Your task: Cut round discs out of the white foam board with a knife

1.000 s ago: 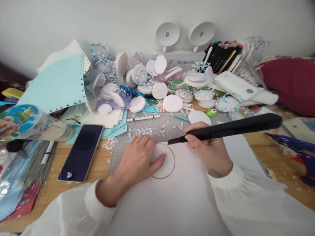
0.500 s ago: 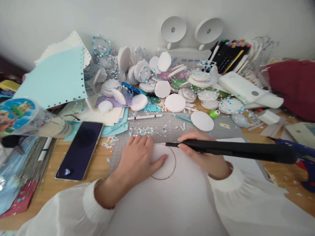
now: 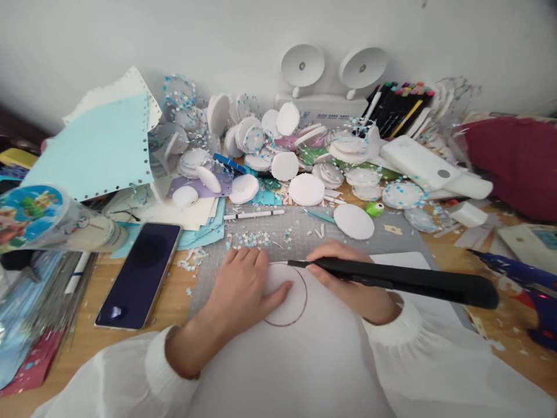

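Note:
A large white foam sheet (image 3: 287, 371) lies in front of me, with a thin brown circle outline on it. My left hand (image 3: 246, 284) presses flat on the sheet over the circle's left side, thumb stretched out inside the outline. In my right hand (image 3: 343, 278) is a long black-handled knife (image 3: 404, 283), gripped near its blade end. Its narrow blade meets the sheet at the top of the circle, near the far edge. The handle points off to the right. How deep the blade sits cannot be made out.
Behind the grey cutting mat (image 3: 300, 232) is a heap of white foam discs (image 3: 307, 189). A phone (image 3: 139, 276) and a plastic cup (image 3: 65, 220) stand on the left. At the right lies a dark blue glue gun (image 3: 517, 273); a twin-head lamp (image 3: 322, 107) stands against the wall.
The view has shifted slightly, so things sit lower in the picture. The knife's handle end has swung a little inward and toward me; my left hand stays on the sheet.

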The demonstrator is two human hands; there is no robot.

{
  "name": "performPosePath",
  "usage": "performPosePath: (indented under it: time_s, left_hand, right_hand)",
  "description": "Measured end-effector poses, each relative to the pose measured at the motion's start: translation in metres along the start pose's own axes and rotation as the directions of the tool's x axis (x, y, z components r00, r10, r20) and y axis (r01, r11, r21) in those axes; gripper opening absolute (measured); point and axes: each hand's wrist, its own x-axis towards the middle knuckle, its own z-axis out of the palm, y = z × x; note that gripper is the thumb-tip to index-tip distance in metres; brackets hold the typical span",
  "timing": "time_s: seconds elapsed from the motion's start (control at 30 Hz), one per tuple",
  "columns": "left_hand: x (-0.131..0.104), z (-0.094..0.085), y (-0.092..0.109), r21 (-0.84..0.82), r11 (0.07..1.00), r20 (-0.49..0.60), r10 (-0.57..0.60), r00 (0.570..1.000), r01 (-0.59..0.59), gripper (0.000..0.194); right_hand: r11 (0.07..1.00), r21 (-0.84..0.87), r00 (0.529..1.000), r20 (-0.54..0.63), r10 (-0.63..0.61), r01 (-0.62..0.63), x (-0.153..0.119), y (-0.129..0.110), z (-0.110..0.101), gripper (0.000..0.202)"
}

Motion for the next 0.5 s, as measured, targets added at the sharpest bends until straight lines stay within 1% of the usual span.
performPosePath:
  time_s: [0.2, 0.37, 0.5]
  left_hand:
    - [-0.0004, 0.0015, -0.0009, 0.007, 1.000, 0.012, 0.002, 1.000, -0.002, 0.040]
    - [0.0006, 0.0005, -0.0020, 0.029, 1.000, 0.031, 0.008, 0.999, -0.009, 0.032]
    - [0.0022, 0.0003, -0.0018, 0.045, 0.999, 0.044, 0.011, 0.999, -0.013, 0.032]
  right_hand:
    - [0.999, -0.034, 1.000, 0.027, 0.015, -0.014, 0.0008, -0.0036, 0.0012, 0.005]
    - [0.997, -0.067, 0.997, 0.076, 0.030, -0.025, -0.0014, -0.0037, 0.0020, 0.003]
    - [0.996, -0.065, 0.996, 0.066, 0.061, -0.057, -0.0031, -0.0026, 0.0047, 0.004]
